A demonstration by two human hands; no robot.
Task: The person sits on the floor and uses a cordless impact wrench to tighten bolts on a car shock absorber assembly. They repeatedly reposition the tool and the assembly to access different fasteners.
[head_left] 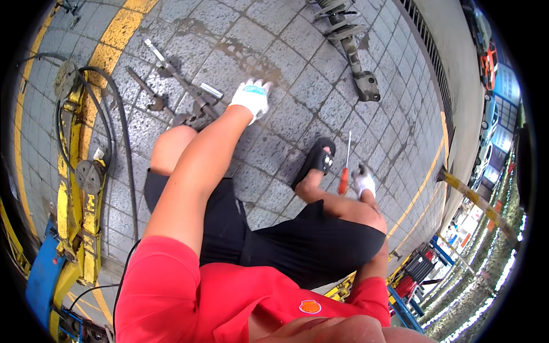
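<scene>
And here on the paved floor (274, 154), the screwdriver (344, 174) lies just left of the gloved right hand (363, 181), long axis nearly straight ahead, tip pointing away from the person, red handle nearer! Blur there: can't tell that grip. Over to the left hand (251, 100), back of the glove up, fingers partly hidden, grip unclear too, beside a slanting metal rod tool (186, 84).

The grey tiled floor (286, 137) bears a coil-spring strut (350, 52), a red-handled screwdriver (343, 180) and what look like metal tools (183, 82)
</scene>
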